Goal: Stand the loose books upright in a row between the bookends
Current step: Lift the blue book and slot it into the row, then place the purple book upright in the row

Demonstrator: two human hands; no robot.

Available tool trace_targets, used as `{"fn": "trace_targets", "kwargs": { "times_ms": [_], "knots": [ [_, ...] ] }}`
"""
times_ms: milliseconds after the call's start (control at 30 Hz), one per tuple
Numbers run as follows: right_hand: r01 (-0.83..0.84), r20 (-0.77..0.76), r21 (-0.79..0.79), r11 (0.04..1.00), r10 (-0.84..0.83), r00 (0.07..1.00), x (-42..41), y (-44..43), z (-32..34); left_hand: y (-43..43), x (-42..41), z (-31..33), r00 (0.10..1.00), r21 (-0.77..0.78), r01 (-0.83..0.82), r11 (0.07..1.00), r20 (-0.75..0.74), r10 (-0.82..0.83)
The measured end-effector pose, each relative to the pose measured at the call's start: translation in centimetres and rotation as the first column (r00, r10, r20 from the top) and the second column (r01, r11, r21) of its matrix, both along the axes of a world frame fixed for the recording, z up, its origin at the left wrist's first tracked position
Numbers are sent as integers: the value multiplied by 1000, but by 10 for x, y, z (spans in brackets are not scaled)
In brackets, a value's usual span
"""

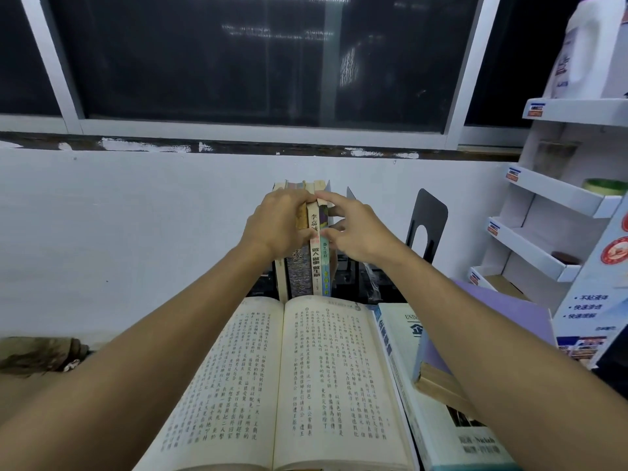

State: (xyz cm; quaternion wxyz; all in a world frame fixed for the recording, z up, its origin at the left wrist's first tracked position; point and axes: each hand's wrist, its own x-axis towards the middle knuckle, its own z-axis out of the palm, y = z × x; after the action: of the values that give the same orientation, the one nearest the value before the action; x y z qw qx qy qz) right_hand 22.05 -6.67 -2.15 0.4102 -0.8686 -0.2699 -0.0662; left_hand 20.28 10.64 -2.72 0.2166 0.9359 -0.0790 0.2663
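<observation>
Left hand [275,229] grips the books [299,277], right hand [353,232] pinches the blue book [325,273]; keep spines flush, bookend [432,207] snug.

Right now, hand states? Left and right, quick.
Left hand: closed, gripping the upright books across their spines.
Right hand: closed, pinching the blue-spined book at the row's right end, index finger on its top.
</observation>
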Motion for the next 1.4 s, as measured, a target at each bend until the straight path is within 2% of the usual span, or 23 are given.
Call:
{"fn": "trace_targets", "kwargs": {
  "times_ms": [333, 500, 700, 867, 1000, 1233, 1400],
  "knots": [
    [-23, -31, -16, 1000, 22, 999, -14, -8, -4, -3, -9, -1, 1000, 10, 10, 1000, 15, -10],
    [-18, -31, -73, 997, 15, 999, -24, -11, -5, -5, -16, 0, 1000, 24, 22, 999, 7, -23],
    [-9, 66, -155, 988, 19, 998, -47, -19, 1, -2, -34, -4, 1000, 12, 2, 1000, -24, -1],
    [12, 124, -221, 975, 16, 992, -75, -35, 3, -9, -65, -4, 997, -69, 52, 996, 68, -47],
    [81, 144, -271, 959, -42, 989, -92, -67, 1, -33, -86, -7, 989, -69, 140, 988, 53, -137],
    [270, 146, -303, 914, -236, 961, -118, -149, -10, -104, -102, -11, 943, -12, 317, 948, -102, -316],
    [366, 130, -382, 849, -343, 930, -141, -197, -22, -142, -101, -20, 903, -47, 384, 922, -189, -386]
  ]
}}
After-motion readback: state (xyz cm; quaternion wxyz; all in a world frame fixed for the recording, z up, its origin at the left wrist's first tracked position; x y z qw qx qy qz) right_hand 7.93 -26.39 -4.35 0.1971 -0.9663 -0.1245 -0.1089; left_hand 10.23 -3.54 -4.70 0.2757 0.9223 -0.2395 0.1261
